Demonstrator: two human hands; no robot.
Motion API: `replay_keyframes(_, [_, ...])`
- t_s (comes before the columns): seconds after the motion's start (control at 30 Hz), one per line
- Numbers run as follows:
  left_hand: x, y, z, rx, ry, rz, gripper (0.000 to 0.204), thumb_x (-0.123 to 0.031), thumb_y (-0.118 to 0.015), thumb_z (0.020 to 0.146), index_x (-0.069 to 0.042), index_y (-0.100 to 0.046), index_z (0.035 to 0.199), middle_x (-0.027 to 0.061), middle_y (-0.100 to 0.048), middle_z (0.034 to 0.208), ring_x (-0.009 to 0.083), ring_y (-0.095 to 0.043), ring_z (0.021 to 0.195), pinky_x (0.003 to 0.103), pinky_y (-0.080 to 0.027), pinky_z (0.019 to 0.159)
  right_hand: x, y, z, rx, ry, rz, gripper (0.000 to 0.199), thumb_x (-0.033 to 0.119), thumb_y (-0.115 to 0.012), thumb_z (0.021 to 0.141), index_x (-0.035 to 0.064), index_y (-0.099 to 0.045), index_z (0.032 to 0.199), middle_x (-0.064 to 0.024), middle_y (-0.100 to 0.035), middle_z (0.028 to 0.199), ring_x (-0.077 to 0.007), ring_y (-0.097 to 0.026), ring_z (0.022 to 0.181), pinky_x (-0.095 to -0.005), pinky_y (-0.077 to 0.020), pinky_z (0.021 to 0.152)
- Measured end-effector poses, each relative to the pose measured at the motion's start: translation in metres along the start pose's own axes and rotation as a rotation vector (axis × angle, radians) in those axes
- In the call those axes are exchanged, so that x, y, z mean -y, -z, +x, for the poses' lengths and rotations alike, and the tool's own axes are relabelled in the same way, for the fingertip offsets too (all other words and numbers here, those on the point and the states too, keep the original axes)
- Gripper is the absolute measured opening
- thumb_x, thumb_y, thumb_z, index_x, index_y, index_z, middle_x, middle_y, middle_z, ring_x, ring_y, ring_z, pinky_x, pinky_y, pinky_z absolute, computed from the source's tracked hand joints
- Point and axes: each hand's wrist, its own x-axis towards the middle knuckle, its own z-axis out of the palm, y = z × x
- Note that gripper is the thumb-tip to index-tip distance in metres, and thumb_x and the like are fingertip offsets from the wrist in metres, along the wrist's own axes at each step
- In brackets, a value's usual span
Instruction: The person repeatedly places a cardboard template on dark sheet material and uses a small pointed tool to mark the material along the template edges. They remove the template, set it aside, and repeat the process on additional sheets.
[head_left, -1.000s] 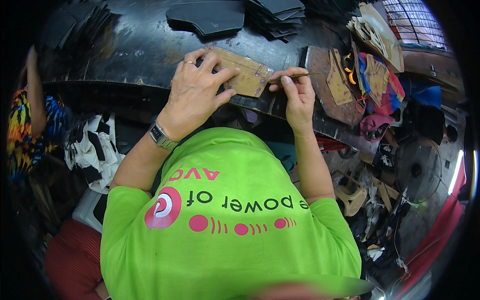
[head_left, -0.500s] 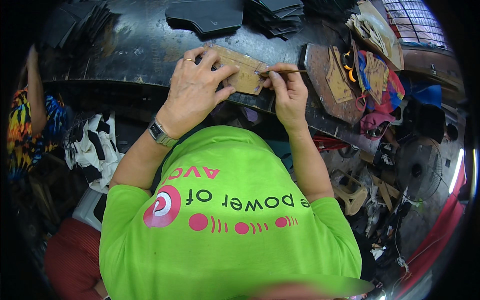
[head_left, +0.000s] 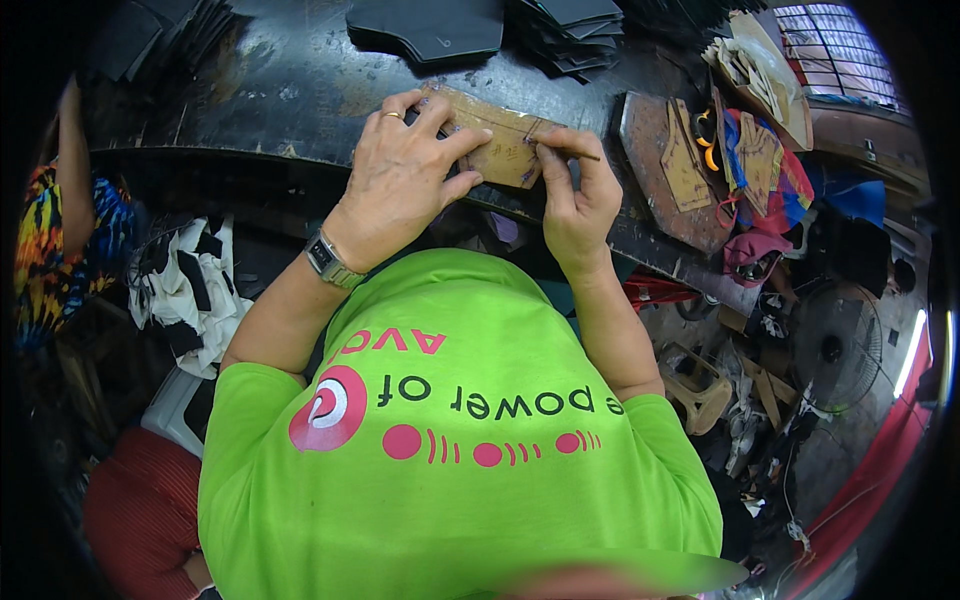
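Just above centre frame I see my left hand (head_left: 400,185) pressing spread fingers flat on the brown cardboard pattern (head_left: 497,143) at the dark workbench (head_left: 280,90) edge, my right hand (head_left: 578,195) pinching a thin pen (head_left: 578,152) beside it, black cut pieces (head_left: 430,25) stacked beyond at top.

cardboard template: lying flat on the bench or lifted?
Flat. The cardboard template lies on the dark bench, pressed down by the left hand; the right hand holds a pencil at its edge.
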Motion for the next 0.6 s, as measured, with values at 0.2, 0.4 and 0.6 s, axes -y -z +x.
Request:
replay_keyframes(0.2, [0.001,0.001,0.000,0.019,0.000,-0.015,0.048,-0.029,-0.085,0.082,-0.025,-0.073,0.128,0.0049,-0.062,0.124,0.0338,-0.053,0.128,0.046,-0.048,0.105,0.011,0.002,0.001,0.034,-0.054,0.247,0.015,-0.003,-0.063,0.103,-0.0032,-0.065,0.117,-0.0113,-0.070,0.108,-0.0164,-0.069,0.093,-0.0304,-0.0578,0.090])
replay_keyframes(0.4, [0.023,0.008,-0.010,0.087,-0.042,-0.130,0.050,-0.026,-0.081,0.087,-0.016,-0.067,0.134,0.0064,-0.061,0.140,0.0342,-0.049,0.141,0.048,-0.044,0.116,0.001,-0.013,-0.002,0.260,-0.470,0.479,0.015,0.003,-0.068,0.102,-0.0019,-0.066,0.116,-0.0038,-0.070,0.102,-0.0097,-0.067,0.088,-0.0247,-0.0553,0.081])
replay_keyframes(0.6, [0.037,0.006,-0.021,0.109,-0.131,-0.165,0.046,-0.026,-0.078,0.092,-0.015,-0.064,0.135,0.0084,-0.058,0.148,0.0321,-0.041,0.151,0.049,-0.037,0.123,-0.001,-0.018,-0.006,0.281,-0.360,0.293,0.012,0.002,-0.066,0.102,-0.0011,-0.066,0.114,-0.0038,-0.072,0.098,-0.0088,-0.066,0.087,-0.0245,-0.0543,0.080])
